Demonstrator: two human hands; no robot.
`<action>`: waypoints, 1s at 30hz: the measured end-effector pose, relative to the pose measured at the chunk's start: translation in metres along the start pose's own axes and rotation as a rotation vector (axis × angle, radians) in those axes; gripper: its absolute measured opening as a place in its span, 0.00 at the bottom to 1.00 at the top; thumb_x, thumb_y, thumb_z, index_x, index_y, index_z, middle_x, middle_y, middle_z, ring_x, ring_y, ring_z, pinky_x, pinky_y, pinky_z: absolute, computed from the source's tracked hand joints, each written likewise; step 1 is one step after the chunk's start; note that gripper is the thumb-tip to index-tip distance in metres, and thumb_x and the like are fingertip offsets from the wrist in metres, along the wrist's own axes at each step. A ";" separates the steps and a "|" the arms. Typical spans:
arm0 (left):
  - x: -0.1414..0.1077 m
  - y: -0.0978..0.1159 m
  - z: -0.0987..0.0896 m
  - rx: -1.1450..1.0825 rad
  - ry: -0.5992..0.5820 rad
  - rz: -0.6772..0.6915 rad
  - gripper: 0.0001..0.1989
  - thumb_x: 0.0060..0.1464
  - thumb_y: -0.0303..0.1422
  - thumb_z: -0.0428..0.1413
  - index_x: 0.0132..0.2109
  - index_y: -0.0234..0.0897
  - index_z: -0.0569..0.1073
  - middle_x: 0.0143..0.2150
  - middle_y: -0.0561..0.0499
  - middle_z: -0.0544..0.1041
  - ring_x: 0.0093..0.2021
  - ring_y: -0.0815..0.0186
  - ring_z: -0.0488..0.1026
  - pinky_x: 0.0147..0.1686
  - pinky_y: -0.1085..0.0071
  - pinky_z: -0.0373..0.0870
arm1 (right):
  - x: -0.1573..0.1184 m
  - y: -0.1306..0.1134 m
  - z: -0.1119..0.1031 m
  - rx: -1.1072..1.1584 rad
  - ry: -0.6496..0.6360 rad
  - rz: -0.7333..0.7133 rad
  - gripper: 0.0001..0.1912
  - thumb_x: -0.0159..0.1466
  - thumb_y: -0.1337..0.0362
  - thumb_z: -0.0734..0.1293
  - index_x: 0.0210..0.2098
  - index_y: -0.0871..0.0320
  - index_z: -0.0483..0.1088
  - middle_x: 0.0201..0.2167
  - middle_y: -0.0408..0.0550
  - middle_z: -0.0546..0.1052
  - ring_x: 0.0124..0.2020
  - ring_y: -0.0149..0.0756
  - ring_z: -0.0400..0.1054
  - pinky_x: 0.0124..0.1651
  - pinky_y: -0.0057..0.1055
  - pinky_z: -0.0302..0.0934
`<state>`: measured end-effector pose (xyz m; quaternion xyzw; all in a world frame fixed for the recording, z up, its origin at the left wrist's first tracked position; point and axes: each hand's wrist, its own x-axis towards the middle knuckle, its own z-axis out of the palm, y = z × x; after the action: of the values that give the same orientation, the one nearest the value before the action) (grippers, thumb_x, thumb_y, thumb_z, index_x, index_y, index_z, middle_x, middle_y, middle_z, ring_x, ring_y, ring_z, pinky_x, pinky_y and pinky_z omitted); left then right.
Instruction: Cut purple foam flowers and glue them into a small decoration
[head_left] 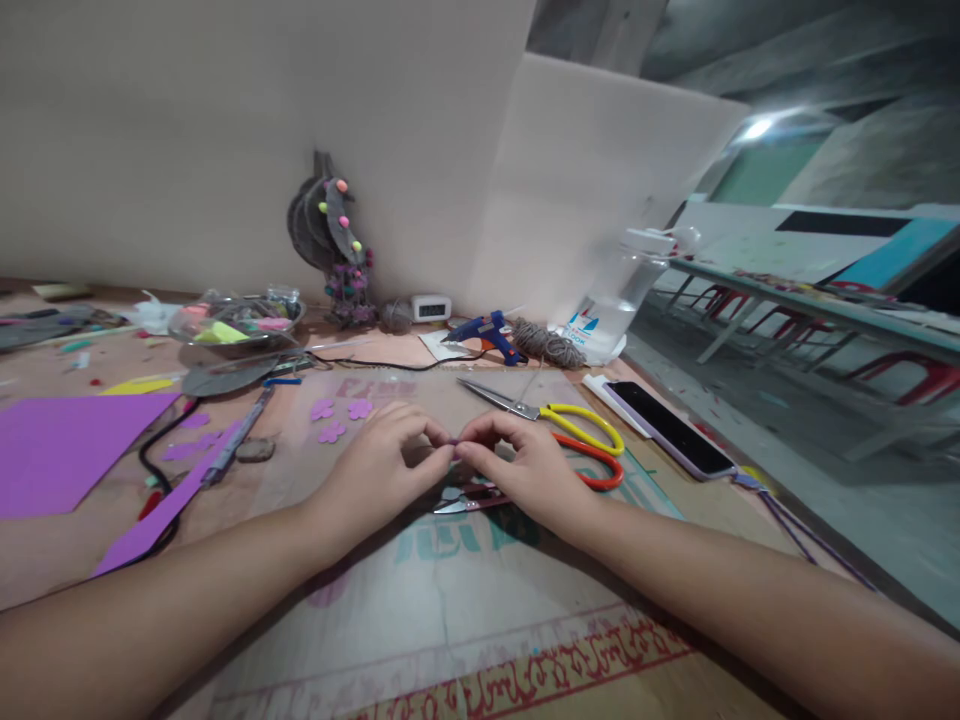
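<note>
My left hand [394,455] and my right hand [517,460] meet over the middle of the printed mat [450,600]. The fingertips of both pinch a tiny purple piece [454,449], mostly hidden between them. Several purple flower cutouts [360,408] lie just beyond my left hand. Under and beside my right hand are scissors with one yellow and one red handle [585,428], their blades pointing to the back left. A second pair of blades [465,503] shows below my hands, its handles hidden by my right hand.
Purple sheet [67,450], purple strip [165,500] and pen [238,440] lie left. Behind are a filled plastic tray [236,320], grey decoration [322,225], timer [431,308], blue glue gun [487,335] and grey yarn [551,342]. Bottle [615,295] and phone [667,425] are right.
</note>
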<state>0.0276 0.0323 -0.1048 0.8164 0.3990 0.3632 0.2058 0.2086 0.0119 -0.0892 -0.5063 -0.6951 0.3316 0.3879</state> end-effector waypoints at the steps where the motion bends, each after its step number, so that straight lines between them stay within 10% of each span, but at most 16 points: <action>1: 0.000 0.000 0.000 -0.001 -0.002 0.003 0.05 0.56 0.33 0.55 0.32 0.39 0.73 0.32 0.53 0.75 0.38 0.62 0.70 0.41 0.64 0.64 | 0.000 0.000 0.000 0.001 0.000 0.008 0.06 0.59 0.61 0.68 0.28 0.56 0.71 0.23 0.42 0.74 0.27 0.34 0.70 0.32 0.30 0.67; 30: 0.001 0.002 0.001 -0.037 -0.011 -0.107 0.07 0.56 0.34 0.55 0.32 0.37 0.74 0.32 0.51 0.74 0.39 0.62 0.71 0.42 0.65 0.64 | 0.002 0.015 -0.003 0.126 0.008 -0.017 0.15 0.67 0.57 0.59 0.26 0.57 0.63 0.20 0.39 0.67 0.22 0.29 0.63 0.26 0.26 0.56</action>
<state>0.0300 0.0321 -0.1035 0.7918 0.4342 0.3547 0.2423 0.2178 0.0179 -0.1002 -0.4763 -0.6757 0.3693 0.4244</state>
